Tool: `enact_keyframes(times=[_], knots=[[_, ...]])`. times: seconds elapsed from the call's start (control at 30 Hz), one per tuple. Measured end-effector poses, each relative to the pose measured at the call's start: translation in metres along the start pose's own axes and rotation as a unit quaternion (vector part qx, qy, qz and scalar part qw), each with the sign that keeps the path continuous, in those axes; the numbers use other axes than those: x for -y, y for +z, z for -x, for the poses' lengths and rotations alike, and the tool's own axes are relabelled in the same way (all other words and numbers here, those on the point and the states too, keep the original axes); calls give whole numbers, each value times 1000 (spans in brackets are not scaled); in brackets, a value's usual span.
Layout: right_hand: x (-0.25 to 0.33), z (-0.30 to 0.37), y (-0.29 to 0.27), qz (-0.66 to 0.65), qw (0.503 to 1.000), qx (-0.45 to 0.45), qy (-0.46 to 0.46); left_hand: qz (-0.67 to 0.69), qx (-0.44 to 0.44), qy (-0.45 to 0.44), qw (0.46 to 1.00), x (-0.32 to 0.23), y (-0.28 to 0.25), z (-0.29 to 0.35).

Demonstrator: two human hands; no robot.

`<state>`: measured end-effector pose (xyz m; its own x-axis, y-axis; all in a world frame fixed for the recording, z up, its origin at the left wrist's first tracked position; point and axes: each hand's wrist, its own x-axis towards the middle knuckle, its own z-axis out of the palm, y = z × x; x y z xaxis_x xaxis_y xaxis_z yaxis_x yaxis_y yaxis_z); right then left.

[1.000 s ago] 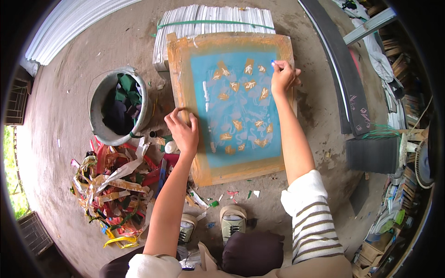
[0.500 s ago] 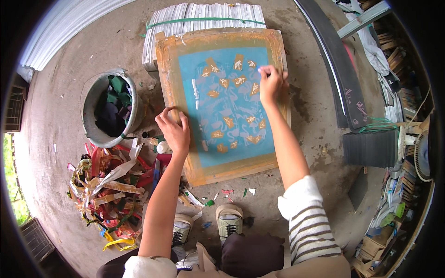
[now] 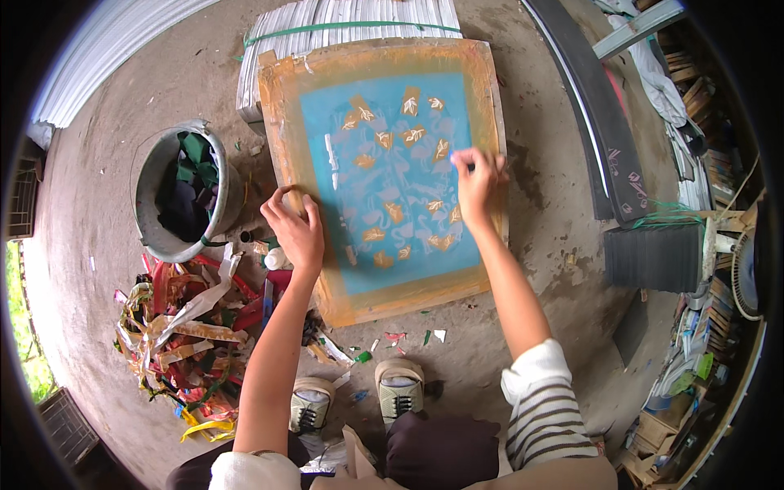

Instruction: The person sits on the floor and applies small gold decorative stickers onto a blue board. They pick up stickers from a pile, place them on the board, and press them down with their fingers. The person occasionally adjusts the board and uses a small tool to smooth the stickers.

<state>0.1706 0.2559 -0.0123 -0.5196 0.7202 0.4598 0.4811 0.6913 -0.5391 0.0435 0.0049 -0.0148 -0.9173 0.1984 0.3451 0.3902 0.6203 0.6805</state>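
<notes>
A silk-screen frame (image 3: 384, 314) lies tilted in front of me, with brown tape round its border. Its blue mesh (image 3: 343, 98) carries pale bird shapes and several brown patches with white leaf outlines. The fingers of my left hand (image 3: 296, 233) wrap the frame's left edge. Over the right part of the mesh is my right hand (image 3: 480, 184), its fingertips pinched on a small pale bluish piece (image 3: 454, 157) whose kind I cannot make out. Whether that piece touches the mesh is not plain.
Behind the frame is a strapped stack of white sheets (image 3: 351, 18). A bucket (image 3: 147, 224) of dark green and purple scraps stands left, above a heap of tape strips (image 3: 188, 327). A white bottle (image 3: 276, 259) sits by my left wrist. Dark sheets (image 3: 653, 260) are stacked right.
My right hand has moved down along the right side of the mesh, still pinching the small piece. My left hand keeps its hold on the frame edge. The view has shifted slightly.
</notes>
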Motion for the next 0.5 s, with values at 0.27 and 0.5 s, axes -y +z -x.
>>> enact_keyframes(times=[0.27, 0.5], knots=[[14, -92, 30, -1, 998, -65, -28, 13, 6, -4, 1000, -10, 4, -4], [7, 140, -21, -46, 993, 81, -66, 13, 9, 8, 1000, 2, 1, -3]])
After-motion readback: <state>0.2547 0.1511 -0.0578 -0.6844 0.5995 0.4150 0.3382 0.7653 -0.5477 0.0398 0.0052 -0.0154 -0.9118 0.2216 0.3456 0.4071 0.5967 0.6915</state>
